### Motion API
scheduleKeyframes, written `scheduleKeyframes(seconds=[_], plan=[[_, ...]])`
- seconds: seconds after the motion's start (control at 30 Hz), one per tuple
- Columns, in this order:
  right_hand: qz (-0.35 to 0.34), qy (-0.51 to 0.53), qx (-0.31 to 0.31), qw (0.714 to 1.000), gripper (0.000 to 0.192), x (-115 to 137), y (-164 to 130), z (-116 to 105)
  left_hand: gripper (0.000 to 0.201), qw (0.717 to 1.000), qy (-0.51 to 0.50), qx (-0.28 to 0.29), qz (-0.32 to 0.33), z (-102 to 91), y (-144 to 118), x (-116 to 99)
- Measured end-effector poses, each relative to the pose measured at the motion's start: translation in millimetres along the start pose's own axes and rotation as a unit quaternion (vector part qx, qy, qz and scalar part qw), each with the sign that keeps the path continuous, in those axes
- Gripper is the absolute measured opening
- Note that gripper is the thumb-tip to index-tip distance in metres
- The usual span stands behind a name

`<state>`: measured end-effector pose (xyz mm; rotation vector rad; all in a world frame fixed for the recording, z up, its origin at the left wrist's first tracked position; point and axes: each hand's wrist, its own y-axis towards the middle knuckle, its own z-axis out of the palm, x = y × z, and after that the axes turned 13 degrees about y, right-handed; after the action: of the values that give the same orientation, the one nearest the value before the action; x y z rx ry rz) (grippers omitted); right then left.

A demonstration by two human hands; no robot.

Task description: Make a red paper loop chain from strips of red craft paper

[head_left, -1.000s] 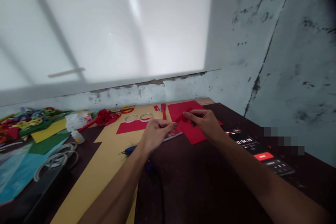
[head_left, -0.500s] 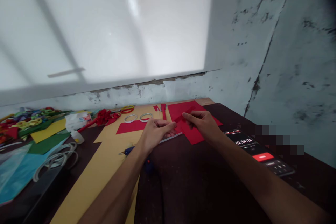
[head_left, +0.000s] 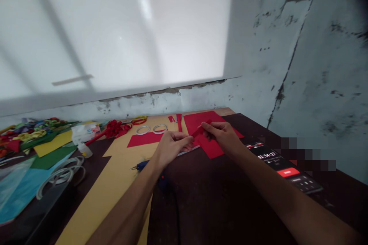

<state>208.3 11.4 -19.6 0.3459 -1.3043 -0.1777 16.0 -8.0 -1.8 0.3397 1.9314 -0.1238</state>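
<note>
My left hand (head_left: 171,146) and my right hand (head_left: 221,134) meet over the far part of a dark table (head_left: 218,199), each pinching an end of a narrow red paper strip (head_left: 199,131). The strip slants up toward my right fingertips. Beneath the hands lie red paper sheets (head_left: 211,145) and a thin metal ruler (head_left: 188,150). A longer red paper piece (head_left: 142,139) rests on the tan sheet to the left of my left hand.
A tan paper sheet (head_left: 115,176) runs down the table's left half. Two tape rings (head_left: 151,128), scissors with red and yellow handles (head_left: 139,119), a blue-handled tool (head_left: 142,165), a glue bottle (head_left: 85,149) and piled coloured paper (head_left: 34,138) lie left. A phone (head_left: 284,166) lies right.
My right fingers have lifted and turned the strip's end slightly. The left hand has stayed where it was. The phone's timer has advanced.
</note>
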Motion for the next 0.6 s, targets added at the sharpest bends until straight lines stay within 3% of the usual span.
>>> scheduleKeyframes(seconds=[0.1,0.27,0.43,0.5,0.6], plan=[[0.026,0.017,0.025,0.999,0.041,1.2,-0.8,1.3,0.027,0.999,0.015,0.004,0.032,-0.3,-0.9,-0.2],[0.018,0.051,-0.007,0.998,0.039,2.2,-0.8,1.6,0.028,0.999,0.039,-0.016,0.035,0.1,-2.7,-1.7],[0.010,0.080,-0.014,0.997,0.036,2.5,1.2,-1.4,0.030,0.992,0.110,0.008,0.059,-3.1,-1.7,3.9],[0.041,0.111,-0.001,0.993,0.039,5.0,1.4,-2.3,0.031,0.974,0.202,-0.022,0.101,-4.1,-1.3,7.7],[0.139,0.154,0.064,0.976,0.052,10.3,0.3,-3.5,0.028,0.918,0.345,-0.105,0.166,-5.0,0.3,13.1]])
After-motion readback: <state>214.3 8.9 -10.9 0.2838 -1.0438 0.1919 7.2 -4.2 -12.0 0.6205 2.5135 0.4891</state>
